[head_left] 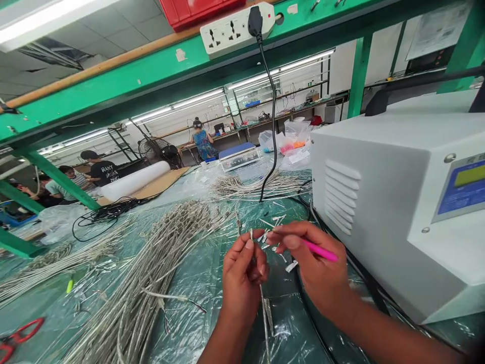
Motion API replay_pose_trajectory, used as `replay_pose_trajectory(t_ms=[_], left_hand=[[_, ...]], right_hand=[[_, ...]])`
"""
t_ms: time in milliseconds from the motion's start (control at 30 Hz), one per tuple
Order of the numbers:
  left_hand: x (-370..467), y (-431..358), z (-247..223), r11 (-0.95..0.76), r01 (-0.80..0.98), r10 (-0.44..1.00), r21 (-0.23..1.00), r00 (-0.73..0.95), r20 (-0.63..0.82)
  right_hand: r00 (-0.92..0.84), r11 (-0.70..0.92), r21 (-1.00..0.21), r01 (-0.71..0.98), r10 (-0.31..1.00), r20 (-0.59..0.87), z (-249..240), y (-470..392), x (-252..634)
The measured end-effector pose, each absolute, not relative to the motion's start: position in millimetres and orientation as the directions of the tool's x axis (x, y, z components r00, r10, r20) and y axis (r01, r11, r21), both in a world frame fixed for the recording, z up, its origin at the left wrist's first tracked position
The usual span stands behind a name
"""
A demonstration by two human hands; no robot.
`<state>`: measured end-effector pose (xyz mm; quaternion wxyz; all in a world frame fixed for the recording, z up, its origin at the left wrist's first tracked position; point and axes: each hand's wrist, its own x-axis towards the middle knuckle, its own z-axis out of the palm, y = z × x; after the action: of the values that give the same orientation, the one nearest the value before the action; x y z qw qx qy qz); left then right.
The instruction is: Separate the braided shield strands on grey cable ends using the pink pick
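Observation:
My left hand (242,270) is closed, pinching a thin pale cable (264,316) near its end between thumb and forefinger. The cable's tip sticks up above the fingers and its length hangs down below the fist. A slim tool with a bright pink handle (322,251) lies in the closed grip of my right hand (322,265). Its working end is hidden by the fingers, close to the cable tip, and I cannot tell whether they touch. To the left spreads a big bundle of grey braided cables (151,268). Small white scraps (291,266) lie behind my hands.
A grey-white machine (364,172) with a display stands on the right. A black power cord (273,111) hangs from a socket strip (237,31) on the green shelf beam (151,81). Red-handled scissors (22,333) lie at lower left. Several people sit farther back.

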<state>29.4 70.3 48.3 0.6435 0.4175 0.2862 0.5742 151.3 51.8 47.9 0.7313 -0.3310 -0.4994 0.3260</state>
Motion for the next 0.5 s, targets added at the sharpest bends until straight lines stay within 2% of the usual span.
replay_pose_trajectory(t_ms=[67,233,333,500], left_hand=[[30.0,69.4,48.7,-0.018,-0.502,0.98,0.865,0.164,0.115],[31.5,67.4,47.9,-0.058,-0.489,0.989,0.87,0.094,0.118],[32.3,67.4,47.7,-0.07,-0.479,0.991,0.875,0.065,0.115],[32.7,67.0,48.8,-0.068,-0.477,0.994,0.877,0.045,0.102]], right_hand=[[0.312,0.544,-0.836,-0.067,0.807,0.501,47.8,51.1,150.3],[0.263,0.532,-0.847,0.002,0.817,0.513,48.8,51.2,148.8],[0.164,0.573,-0.812,0.112,0.795,0.583,49.2,49.6,150.3],[0.06,0.654,-0.749,0.107,0.748,0.661,49.0,48.2,153.2]])
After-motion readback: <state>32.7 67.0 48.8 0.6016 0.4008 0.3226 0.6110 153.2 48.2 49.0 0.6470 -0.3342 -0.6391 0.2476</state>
